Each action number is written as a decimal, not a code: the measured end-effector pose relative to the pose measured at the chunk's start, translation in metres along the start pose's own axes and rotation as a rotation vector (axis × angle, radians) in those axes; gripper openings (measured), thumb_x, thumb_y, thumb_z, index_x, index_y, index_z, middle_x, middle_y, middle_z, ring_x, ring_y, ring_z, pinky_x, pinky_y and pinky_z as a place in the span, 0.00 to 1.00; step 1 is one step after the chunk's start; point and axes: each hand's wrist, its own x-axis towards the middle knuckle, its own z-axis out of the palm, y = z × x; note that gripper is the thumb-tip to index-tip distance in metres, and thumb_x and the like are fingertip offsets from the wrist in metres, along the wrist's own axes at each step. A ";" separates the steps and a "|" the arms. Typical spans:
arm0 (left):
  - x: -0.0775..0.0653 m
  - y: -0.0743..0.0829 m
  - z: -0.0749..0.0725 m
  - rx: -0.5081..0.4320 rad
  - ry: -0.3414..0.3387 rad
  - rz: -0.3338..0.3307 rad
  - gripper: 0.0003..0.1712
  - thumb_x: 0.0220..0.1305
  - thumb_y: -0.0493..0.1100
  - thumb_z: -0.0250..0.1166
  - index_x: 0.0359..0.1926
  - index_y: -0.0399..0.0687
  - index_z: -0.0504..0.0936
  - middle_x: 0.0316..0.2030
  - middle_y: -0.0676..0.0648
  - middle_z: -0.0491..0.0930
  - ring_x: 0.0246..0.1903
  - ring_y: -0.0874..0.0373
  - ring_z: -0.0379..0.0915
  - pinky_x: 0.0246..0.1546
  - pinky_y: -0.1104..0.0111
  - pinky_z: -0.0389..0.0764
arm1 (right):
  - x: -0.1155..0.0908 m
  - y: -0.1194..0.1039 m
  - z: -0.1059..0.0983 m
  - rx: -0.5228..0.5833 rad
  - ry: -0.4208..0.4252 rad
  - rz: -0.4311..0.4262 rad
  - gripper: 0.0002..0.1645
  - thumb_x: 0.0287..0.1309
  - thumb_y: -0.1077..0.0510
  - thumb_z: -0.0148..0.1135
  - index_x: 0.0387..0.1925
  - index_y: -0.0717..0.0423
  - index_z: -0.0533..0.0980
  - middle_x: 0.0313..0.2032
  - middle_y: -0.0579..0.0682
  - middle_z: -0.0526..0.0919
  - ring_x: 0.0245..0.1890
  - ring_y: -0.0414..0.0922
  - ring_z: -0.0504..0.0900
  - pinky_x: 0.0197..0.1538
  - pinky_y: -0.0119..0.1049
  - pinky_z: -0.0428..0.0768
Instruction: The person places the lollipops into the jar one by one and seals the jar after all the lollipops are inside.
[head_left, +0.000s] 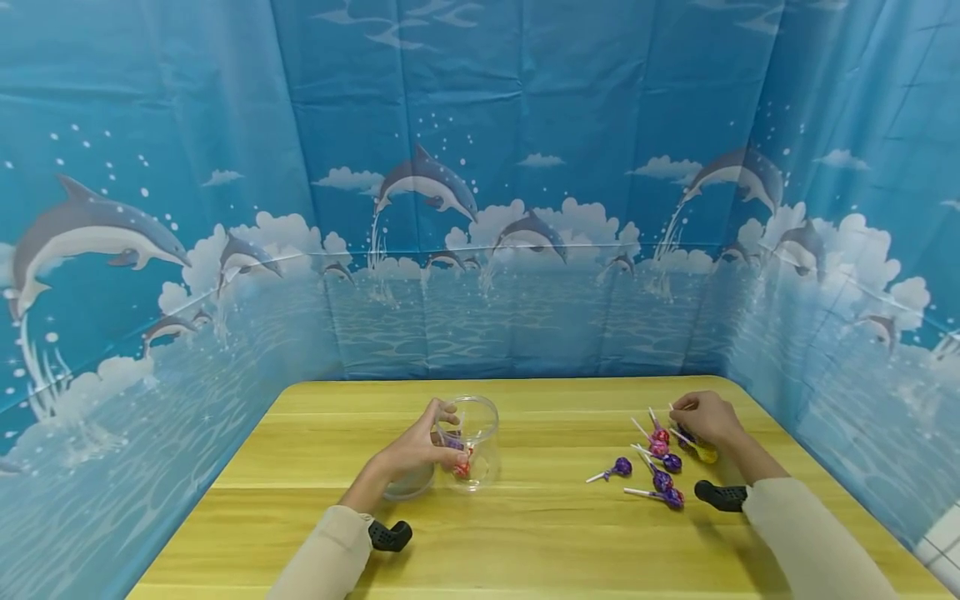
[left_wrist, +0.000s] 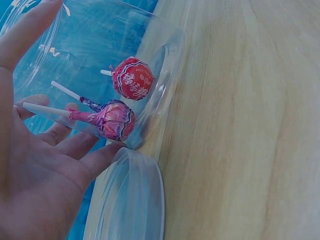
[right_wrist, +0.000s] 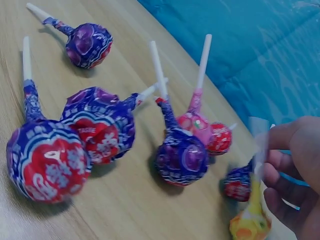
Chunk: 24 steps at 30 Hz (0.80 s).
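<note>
My left hand grips a clear plastic jar from its left side, with the fingers spread around the wall. Inside lie a red lollipop, a pink one and a purple one mostly hidden behind it. Over at the right, my right hand is at the far edge of a group of lollipops. Its fingertips pinch the stick of a purple lollipop, partly hidden by a yellow lollipop right beside it.
A clear round lid lies on the wooden table beside the jar, partly under the left hand. Several purple, red and pink lollipops lie left of the right hand; one purple lollipop sits apart. A dolphin-print curtain surrounds the table.
</note>
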 end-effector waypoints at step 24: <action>0.002 -0.003 0.000 -0.013 -0.003 -0.001 0.47 0.64 0.48 0.75 0.73 0.48 0.55 0.67 0.37 0.63 0.52 0.46 0.77 0.46 0.54 0.83 | -0.003 -0.042 -0.023 0.105 0.000 -0.071 0.16 0.72 0.51 0.62 0.44 0.63 0.77 0.39 0.54 0.84 0.37 0.51 0.81 0.34 0.45 0.77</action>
